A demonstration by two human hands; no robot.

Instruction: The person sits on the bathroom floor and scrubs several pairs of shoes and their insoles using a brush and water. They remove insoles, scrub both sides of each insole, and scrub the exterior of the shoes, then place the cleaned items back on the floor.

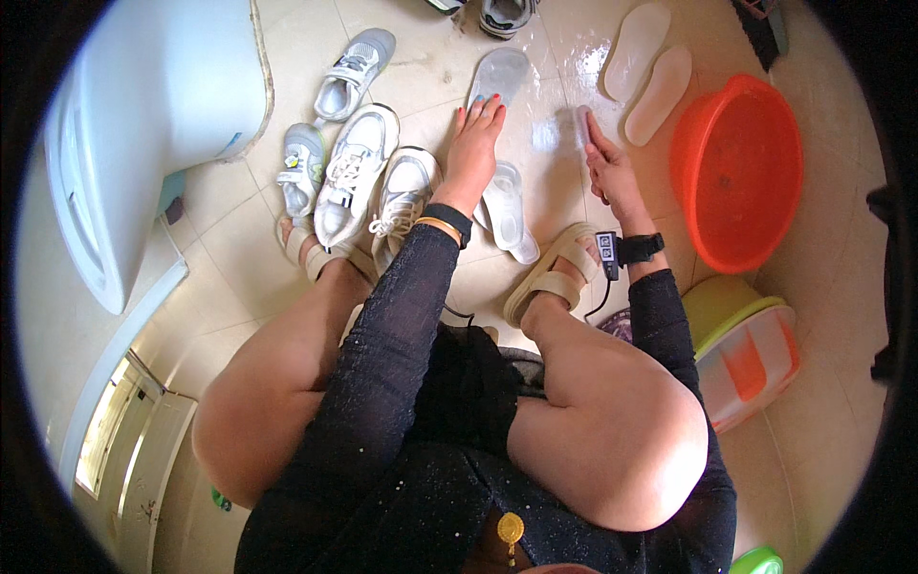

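Observation:
My left hand [475, 140] reaches forward with its fingers spread, the fingertips resting on the heel end of a grey shoe insole [505, 70] on the wet tiles. In my right hand [612, 172] is a slim, pale pinkish object [583, 126], seen edge-on, its kind unclear; it is held above the wet floor, apart from the insole. Between my forearms lie more grey insoles [508, 204], partly overlapping. Two cream insoles [637, 52] [658, 95] lie side by side beyond my right hand.
White sneakers [357, 172] [407, 190] and small grey shoes [355, 74] [301, 168] stand left of my left hand. More shoes [506, 16] are at the top edge. A red basin [746, 172] and a stacked plastic tub [753, 366] stand at right. A white toilet [179, 79] occupies the left.

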